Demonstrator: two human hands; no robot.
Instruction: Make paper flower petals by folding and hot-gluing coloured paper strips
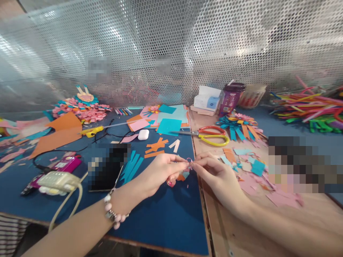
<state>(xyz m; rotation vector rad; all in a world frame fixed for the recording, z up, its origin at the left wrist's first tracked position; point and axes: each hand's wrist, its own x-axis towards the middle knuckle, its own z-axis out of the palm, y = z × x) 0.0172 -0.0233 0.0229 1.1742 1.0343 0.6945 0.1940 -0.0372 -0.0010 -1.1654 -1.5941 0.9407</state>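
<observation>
While the left hand (159, 171) and the right hand (221, 175) meet fingertip to fingertip, both pinch a small pink paper loop (189, 159) between thumb and finger. Fingers cover much of it and the spot is blurred, so its full shape is hard to make out. The loop is above the blue tabletop (171, 228), near the seam with a bare wooden board (235, 232), which lies under the right hand. A beaded bracelet (116, 217) circles the left wrist.

Just beyond the left hand lie orange strips (155, 144), with blue strips (134, 166) to their left and a phone (120, 171) beside those. Past the fingertips, scissors (198, 134) with 1 red and 1 yellow handle rest across the seam, their blades by a teal sheet (169, 126). Paper scraps (282, 198) spread right of the right hand.

Farther out, a yellow glue gun (92, 131) lies at left, a purple cup (232, 99) stands next to a tissue pack (207, 100), and a perforated metal panel (160, 35) rises behind everything.
</observation>
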